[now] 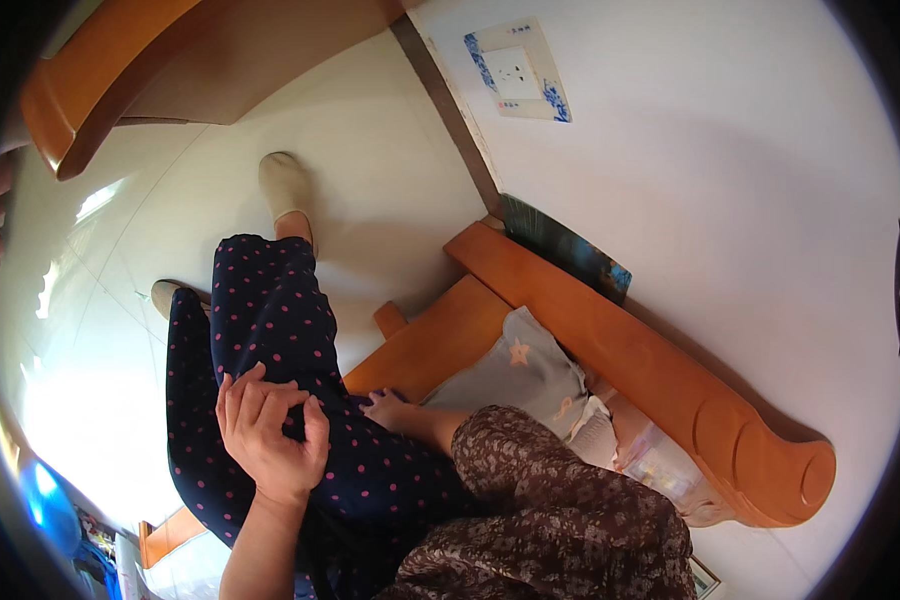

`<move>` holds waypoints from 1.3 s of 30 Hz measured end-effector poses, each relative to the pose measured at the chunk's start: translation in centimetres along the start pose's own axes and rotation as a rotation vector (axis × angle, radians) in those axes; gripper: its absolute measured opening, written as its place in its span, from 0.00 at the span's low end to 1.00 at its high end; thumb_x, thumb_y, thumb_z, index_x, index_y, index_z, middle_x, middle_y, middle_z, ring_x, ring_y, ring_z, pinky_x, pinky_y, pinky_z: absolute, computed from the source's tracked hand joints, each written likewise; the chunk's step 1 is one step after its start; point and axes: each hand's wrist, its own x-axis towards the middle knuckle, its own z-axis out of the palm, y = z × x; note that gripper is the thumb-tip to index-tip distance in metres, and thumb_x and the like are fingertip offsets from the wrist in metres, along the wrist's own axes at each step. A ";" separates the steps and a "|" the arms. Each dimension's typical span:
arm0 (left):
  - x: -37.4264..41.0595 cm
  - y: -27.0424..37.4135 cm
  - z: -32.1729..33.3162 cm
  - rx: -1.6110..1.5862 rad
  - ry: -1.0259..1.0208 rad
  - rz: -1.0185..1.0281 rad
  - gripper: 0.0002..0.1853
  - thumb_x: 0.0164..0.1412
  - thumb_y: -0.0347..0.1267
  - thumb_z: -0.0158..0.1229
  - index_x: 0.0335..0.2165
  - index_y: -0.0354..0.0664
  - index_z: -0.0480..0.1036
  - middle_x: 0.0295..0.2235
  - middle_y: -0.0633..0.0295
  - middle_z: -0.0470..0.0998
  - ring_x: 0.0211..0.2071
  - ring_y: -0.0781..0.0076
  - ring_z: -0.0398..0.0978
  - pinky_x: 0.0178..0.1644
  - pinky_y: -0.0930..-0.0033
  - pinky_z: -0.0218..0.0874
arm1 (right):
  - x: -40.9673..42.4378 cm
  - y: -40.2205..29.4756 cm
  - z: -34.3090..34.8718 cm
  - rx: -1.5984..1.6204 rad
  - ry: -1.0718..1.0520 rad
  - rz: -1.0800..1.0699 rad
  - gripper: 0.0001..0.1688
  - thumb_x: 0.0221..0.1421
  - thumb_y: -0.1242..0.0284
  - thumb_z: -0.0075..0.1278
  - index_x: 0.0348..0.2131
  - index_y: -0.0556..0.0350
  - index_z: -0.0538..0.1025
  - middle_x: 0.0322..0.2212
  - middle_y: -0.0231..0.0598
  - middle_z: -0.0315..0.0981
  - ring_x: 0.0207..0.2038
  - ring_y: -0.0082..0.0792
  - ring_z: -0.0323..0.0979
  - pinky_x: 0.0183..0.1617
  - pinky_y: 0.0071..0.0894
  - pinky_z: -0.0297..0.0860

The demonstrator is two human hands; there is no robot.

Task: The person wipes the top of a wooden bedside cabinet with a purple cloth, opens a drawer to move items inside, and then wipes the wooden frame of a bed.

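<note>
My left hand (273, 435) is raised over my thighs in dark trousers (270, 322) with pink dots. Its fingers are loosely curled, the thumb close to the index fingertip, and nothing shows between them. Beside my thigh, my right hand (384, 410) rests low near the front edge of an orange-brown wooden seat (442, 326). Something small and dark purple shows by its fingers; whether the hand grips it is unclear. A grey cloth (525, 371) with a star pattern covers part of the seat. My right arm wears a brown floral sleeve (495, 442).
The wooden armrest (645, 375) runs along the wall at right. Behind it leans a dark picture panel (570, 247). Clear plastic packaging (660, 465) lies by the armrest. A wall socket (513, 73) is above. Wooden furniture (119, 75) stands at upper left, a blue balloon-like object (48, 502) at lower left.
</note>
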 end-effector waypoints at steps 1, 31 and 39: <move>-0.1 0.0 0.0 -0.003 0.006 0.000 0.04 0.43 0.32 0.59 0.19 0.45 0.74 0.26 0.65 0.76 0.43 0.57 0.74 0.58 0.50 0.55 | -2.2 1.0 -0.6 -0.184 0.020 -0.084 0.22 0.56 0.59 0.42 0.47 0.40 0.77 0.52 0.46 0.66 0.59 0.57 0.58 0.57 0.69 0.56; -0.7 -0.6 0.0 -0.106 0.110 -0.029 0.02 0.41 0.28 0.58 0.17 0.44 0.73 0.23 0.66 0.76 0.41 0.59 0.75 0.56 0.51 0.58 | -11.6 15.3 -8.9 0.032 0.196 0.906 0.32 0.56 0.61 0.39 0.57 0.56 0.68 0.65 0.54 0.42 0.65 0.68 0.38 0.64 0.71 0.31; -0.9 -1.6 -0.2 -0.153 0.166 -0.034 0.03 0.41 0.30 0.61 0.18 0.43 0.75 0.24 0.62 0.76 0.40 0.59 0.75 0.54 0.52 0.60 | -4.6 0.3 -5.2 -0.087 -0.232 0.453 0.29 0.59 0.52 0.37 0.53 0.42 0.72 0.62 0.60 0.48 0.63 0.70 0.38 0.57 0.79 0.37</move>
